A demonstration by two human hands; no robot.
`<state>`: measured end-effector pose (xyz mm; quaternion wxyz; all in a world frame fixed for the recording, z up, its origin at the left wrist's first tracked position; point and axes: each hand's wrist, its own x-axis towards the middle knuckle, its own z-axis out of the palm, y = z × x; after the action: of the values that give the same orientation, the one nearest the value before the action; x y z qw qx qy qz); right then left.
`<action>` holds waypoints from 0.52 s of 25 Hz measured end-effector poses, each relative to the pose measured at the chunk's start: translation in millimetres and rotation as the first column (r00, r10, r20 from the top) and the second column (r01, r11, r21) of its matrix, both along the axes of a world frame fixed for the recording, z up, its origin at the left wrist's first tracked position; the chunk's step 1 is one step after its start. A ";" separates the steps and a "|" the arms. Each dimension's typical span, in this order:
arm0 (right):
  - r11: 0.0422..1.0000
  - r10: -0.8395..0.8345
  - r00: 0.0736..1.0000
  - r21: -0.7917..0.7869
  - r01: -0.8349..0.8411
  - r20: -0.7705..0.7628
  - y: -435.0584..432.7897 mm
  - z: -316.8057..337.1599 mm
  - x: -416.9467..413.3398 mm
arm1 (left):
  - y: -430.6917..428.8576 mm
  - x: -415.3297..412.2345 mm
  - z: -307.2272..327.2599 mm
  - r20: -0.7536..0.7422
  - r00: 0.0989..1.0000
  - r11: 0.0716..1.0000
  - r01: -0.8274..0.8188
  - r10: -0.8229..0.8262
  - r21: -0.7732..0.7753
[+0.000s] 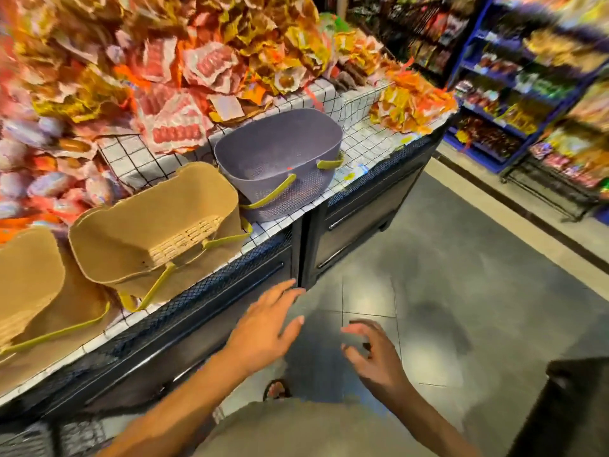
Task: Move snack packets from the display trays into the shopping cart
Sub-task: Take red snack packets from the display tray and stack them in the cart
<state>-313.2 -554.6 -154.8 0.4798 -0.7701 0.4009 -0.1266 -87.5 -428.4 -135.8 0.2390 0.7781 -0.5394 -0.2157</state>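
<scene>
Snack packets [174, 127] lie heaped, their printing too blurred to read.

No readable text; print on snack packets [184, 127] and shelf goods [514, 94] blurred.

Bright overhead store light; heavy motion blur smears the edges, glare patches on the floor [369, 291].

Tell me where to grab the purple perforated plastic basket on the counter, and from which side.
Grip the olive-yellow strap handle lying against the near wall of the purple perforated plastic basket, coming in from the aisle side. That handle faces you at the edge of the checked counter, while heaped snack packets crowd the far rim.
</scene>
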 end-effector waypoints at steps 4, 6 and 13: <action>0.993 -0.034 0.992 -0.107 0.047 0.122 -63.5 31.5 67.3 | -58.3 54.7 52.1 0.120 0.993 0.988 0.032 -0.014 -0.152; 0.990 0.007 0.986 -0.137 0.016 0.168 -100.6 55.1 108.1 | -85.0 82.5 75.7 0.192 0.981 0.971 0.034 0.013 -0.237; 0.946 0.295 0.902 -0.231 -0.229 0.315 -213.5 129.4 238.5 | -154.0 152.0 107.8 0.350 0.887 0.926 -0.186 0.302 -0.329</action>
<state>-74.8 -768.1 -25.4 0.4802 -0.8248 0.1891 -0.2311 64.5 -582.4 -28.0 0.2610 0.8247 -0.4985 0.0579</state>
